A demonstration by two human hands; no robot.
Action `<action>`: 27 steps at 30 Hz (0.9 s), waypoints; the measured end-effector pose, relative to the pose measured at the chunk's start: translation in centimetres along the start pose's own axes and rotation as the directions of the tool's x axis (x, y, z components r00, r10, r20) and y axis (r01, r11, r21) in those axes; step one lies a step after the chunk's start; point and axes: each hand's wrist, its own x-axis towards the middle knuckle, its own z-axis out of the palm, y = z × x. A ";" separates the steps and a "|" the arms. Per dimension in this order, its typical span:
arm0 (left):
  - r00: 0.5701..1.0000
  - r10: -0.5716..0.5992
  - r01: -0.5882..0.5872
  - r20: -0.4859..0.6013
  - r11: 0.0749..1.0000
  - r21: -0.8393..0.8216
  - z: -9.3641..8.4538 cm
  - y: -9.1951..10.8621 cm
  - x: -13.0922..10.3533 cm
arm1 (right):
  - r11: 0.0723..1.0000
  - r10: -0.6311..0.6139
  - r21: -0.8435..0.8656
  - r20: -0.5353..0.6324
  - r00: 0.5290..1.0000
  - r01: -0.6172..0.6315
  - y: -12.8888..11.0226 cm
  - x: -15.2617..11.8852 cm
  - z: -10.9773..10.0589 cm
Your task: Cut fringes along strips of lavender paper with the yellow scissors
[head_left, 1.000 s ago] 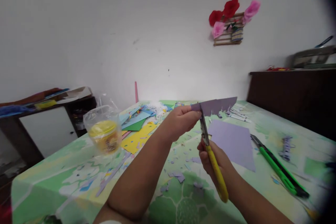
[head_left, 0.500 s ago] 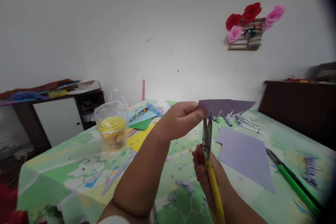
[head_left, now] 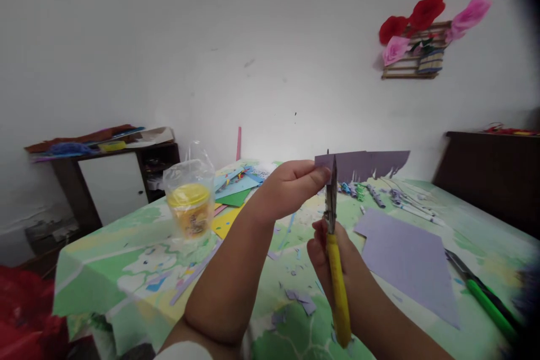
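My left hand [head_left: 293,185] pinches the left end of a purple paper strip [head_left: 363,166] between thumb and fingers, holding it above the table. Fine slits fringe the strip's lower edge toward its right end. My right hand [head_left: 333,253] is closed on yellow-handled scissors [head_left: 338,292], held upright. The scissor blades straddle the strip just right of my left thumb, one tip showing above its top edge. Below and to the right, a larger purple sheet [head_left: 407,261] lies on the table. Small purple paper scraps [head_left: 301,299] are scattered beneath my hands.
A yellow-lidded tub [head_left: 190,208] in a clear bag stands at left. Coloured sheets [head_left: 232,198] lie behind my left arm. Several rolled fringed paper pieces [head_left: 374,196] sit beyond the purple sheet. Green-handled scissors [head_left: 485,298] lie at right on the patterned tablecloth [head_left: 101,275].
The scissors have risen from below the strip, and their blades now straddle it near my left thumb. The view has turned slightly left.
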 end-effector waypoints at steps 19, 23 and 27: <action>0.986 0.111 -0.128 -0.122 0.982 -0.138 -1.6 -1.8 0.6 | 0.972 -0.112 -0.201 0.068 0.991 0.124 -0.9 4.1 -1.3; 0.987 0.095 -0.111 -0.132 0.986 -0.125 -1.5 -2.0 0.5 | 0.976 -0.084 -0.187 0.150 0.985 0.112 -1.0 3.6 -2.4; 0.985 0.123 -0.135 -0.117 0.986 -0.102 -1.4 -1.9 0.4 | 0.972 -0.127 -0.169 0.210 0.970 0.164 -1.1 3.4 -2.9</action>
